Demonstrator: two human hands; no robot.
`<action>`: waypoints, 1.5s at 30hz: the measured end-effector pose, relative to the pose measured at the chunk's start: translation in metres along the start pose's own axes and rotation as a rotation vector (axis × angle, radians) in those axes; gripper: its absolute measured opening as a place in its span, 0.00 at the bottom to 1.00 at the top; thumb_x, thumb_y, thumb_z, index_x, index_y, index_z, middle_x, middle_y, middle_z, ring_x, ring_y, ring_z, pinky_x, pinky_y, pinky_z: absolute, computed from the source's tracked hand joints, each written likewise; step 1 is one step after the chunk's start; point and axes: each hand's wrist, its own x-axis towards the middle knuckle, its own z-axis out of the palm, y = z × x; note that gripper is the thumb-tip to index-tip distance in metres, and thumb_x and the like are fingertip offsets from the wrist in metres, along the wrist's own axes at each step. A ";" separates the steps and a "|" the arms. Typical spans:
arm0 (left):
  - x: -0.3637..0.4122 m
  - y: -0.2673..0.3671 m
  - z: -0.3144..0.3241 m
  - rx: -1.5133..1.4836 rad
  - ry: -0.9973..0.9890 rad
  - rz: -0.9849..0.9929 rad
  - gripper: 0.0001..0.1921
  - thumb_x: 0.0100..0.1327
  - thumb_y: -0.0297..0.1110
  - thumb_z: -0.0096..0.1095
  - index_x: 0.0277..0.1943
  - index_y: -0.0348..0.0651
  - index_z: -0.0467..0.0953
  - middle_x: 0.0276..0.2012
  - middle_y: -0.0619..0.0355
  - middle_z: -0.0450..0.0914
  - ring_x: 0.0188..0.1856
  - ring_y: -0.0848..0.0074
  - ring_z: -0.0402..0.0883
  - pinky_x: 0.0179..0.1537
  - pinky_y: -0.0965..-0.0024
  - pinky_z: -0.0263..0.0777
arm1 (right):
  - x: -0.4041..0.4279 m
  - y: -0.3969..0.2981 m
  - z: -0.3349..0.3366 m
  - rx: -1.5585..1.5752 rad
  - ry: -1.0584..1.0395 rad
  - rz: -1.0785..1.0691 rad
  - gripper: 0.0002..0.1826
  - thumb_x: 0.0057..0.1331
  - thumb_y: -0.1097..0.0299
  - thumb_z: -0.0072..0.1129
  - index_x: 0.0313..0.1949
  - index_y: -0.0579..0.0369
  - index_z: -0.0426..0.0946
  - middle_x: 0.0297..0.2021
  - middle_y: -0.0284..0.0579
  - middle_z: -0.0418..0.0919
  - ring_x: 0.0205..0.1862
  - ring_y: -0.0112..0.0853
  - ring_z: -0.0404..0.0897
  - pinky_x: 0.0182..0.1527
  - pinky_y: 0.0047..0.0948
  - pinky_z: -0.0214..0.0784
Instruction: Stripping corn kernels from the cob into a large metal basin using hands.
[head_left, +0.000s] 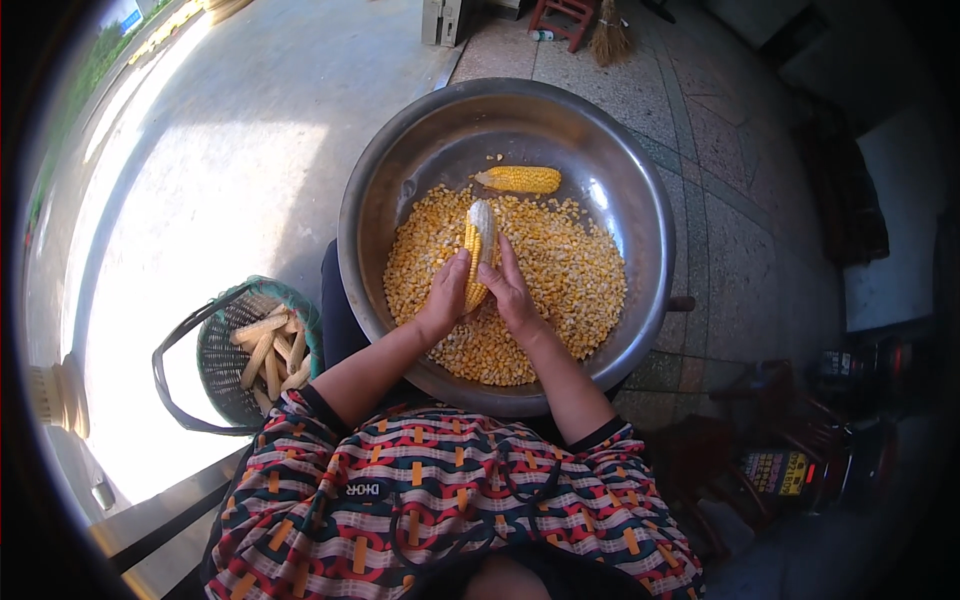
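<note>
Between both hands is a partly shelled corn cob (480, 251), its bare pale side up and right, with yellow kernel rows along its left. My left hand (448, 289) grips its lower left side. From the right, my right hand (511, 289) holds it too, thumb on the cob and fingers along the edge. Beneath them, loose corn kernels (555, 307) cover the bottom of a wide steel basin (652, 225). A second corn ear (525, 179), still full of kernels, lies in the basin beyond my hands.
At left, a woven basket (225, 367) with a looped handle holds several bare corn cobs (271, 349). A broom (609, 36) and a red wooden stool (564, 19) stand beyond the basin. Wooden furniture (697, 457) and a vehicle with a plate (795, 472) are at lower right.
</note>
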 end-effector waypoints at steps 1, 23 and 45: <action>-0.002 0.006 0.002 0.000 -0.002 0.000 0.22 0.70 0.53 0.33 0.45 0.41 0.67 0.22 0.57 0.72 0.11 0.78 0.62 0.10 0.77 0.54 | 0.001 0.002 -0.004 0.055 -0.019 0.028 0.43 0.66 0.58 0.50 0.67 0.62 0.33 0.60 0.54 0.56 0.60 0.37 0.60 0.60 0.29 0.53; -0.017 0.038 0.007 -0.198 -0.081 -0.221 0.26 0.69 0.56 0.28 0.47 0.43 0.69 0.19 0.58 0.70 0.10 0.79 0.59 0.10 0.79 0.52 | -0.002 -0.023 -0.007 0.154 -0.126 0.207 0.45 0.63 0.62 0.54 0.68 0.56 0.30 0.50 0.51 0.68 0.51 0.35 0.69 0.50 0.29 0.65; -0.011 0.034 0.007 -0.208 -0.071 -0.209 0.23 0.69 0.55 0.33 0.45 0.43 0.68 0.20 0.56 0.70 0.10 0.78 0.63 0.09 0.78 0.53 | -0.002 -0.013 -0.003 0.074 -0.079 0.106 0.44 0.64 0.59 0.53 0.67 0.61 0.33 0.59 0.51 0.58 0.58 0.35 0.62 0.57 0.27 0.58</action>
